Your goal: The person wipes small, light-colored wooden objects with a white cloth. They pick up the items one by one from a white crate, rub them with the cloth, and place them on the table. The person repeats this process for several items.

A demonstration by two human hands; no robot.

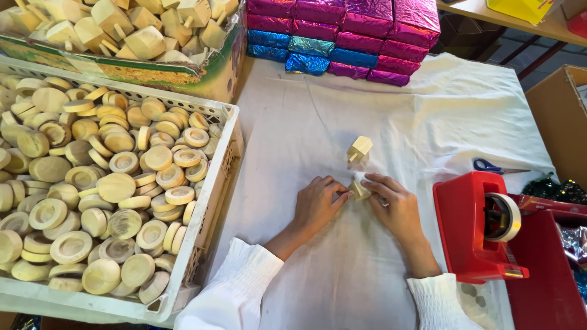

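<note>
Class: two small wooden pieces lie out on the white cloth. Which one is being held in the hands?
The wooden piece nearer the person, pinched between the left hand and right hand. The other wooden block lies alone further up the white cloth, untouched.

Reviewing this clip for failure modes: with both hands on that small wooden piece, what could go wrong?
1. The wooden piece is pinched only at fingertips by the left hand and right hand; it might slip onto the white cloth.
2. The loose wooden block lies just beyond the hands; a nudge could roll it away.
</note>
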